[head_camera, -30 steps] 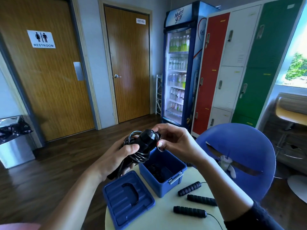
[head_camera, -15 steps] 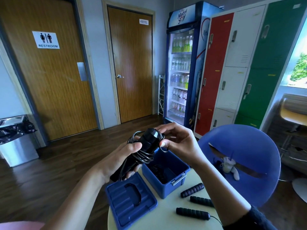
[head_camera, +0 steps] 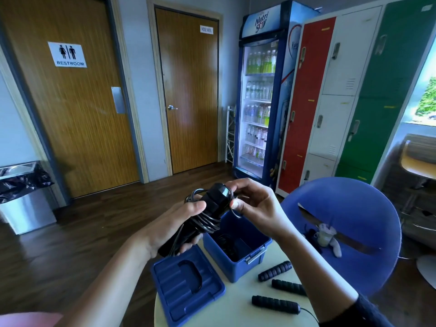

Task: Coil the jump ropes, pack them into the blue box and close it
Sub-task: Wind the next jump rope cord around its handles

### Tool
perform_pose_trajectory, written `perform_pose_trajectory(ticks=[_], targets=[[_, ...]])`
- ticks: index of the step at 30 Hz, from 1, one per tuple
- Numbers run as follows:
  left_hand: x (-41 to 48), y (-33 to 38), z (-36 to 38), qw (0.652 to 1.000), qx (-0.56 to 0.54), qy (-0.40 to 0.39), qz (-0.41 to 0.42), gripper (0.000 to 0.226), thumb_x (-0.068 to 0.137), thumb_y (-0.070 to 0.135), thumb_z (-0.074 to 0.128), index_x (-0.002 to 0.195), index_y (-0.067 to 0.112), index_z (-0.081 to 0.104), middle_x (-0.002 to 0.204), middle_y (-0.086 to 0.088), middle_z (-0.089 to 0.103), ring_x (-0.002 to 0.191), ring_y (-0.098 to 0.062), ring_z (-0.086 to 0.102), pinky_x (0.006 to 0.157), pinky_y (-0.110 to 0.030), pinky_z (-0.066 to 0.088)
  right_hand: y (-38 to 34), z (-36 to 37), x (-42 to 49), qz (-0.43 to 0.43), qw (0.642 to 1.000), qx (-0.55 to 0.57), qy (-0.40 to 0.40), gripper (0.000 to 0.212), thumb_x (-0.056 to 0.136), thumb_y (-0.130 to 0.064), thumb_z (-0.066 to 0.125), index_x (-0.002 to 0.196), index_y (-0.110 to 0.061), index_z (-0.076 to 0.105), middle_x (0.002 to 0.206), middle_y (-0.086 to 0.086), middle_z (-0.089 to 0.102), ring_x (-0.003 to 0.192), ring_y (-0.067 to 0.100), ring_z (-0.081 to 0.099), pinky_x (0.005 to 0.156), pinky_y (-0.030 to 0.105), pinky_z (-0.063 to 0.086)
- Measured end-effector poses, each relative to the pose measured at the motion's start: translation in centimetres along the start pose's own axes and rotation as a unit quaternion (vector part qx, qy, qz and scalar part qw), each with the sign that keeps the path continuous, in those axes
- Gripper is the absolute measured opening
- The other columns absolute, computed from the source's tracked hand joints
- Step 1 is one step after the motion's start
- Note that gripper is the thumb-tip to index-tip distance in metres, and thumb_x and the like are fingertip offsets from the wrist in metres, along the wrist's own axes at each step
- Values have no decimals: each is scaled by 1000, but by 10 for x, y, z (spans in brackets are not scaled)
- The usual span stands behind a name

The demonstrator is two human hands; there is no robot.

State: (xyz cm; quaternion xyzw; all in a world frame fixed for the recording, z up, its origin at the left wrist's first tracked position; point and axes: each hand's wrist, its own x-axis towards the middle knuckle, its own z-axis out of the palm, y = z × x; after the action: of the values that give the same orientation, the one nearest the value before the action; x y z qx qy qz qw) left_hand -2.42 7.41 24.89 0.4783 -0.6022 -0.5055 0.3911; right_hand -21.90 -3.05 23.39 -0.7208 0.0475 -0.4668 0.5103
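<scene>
A person's left hand (head_camera: 175, 226) clamps a black jump rope (head_camera: 204, 219), cord wound around its handles, above the open blue box (head_camera: 237, 250), while the right hand (head_camera: 256, 208) pinches a cord loop. A coiled rope lies inside the box; its lid (head_camera: 186, 285) rests beside it on the table (head_camera: 236, 308), near three loose handles (head_camera: 274, 304).

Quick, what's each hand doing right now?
Left hand: closed around the coiled jump rope.
Right hand: fingers pinching that rope's cord.

place: office/gym break rm | cues: lockers (head_camera: 339, 100), drinks fridge (head_camera: 262, 95), restroom door (head_camera: 70, 95), bin (head_camera: 23, 197)
</scene>
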Motion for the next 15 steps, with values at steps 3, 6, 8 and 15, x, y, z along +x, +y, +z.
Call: perform_pose_trajectory(ticks=[3,6,8,15], targets=[[1,5,-1,999,37,17,15,75,63,73,68,105,12,59,63,-8,57,43,-16,46,42,-23,41,1,-4,0,24,999,-10,-35,34,78,-35,75,101,-16,58,103,3,64,91,17,61,80,29,51],[2,11,-1,997,60,25,29,56,68,60,64,107,19,60,59,-4,58,42,-14,48,40,-21,40,1,-8,4,43,997,-24,-60,48,73,-32,79,107,-9,55,102,4,63,93,17,61,83,29,51],[3,13,0,996,73,31,41,59,67,57,64,111,19,60,58,-1,59,42,-11,51,41,-19,41,1,-10,5,49,997,-26,-63,49,70,-28,80,108,-7,57,103,4,65,95,17,62,84,29,52],[13,11,-4,983,164,35,69,56,66,62,65,119,46,57,95,3,70,73,-11,66,60,-20,48,9,-4,1,35,995,-72,-57,54,60,-10,81,107,6,60,106,13,66,97,19,64,87,31,50]])
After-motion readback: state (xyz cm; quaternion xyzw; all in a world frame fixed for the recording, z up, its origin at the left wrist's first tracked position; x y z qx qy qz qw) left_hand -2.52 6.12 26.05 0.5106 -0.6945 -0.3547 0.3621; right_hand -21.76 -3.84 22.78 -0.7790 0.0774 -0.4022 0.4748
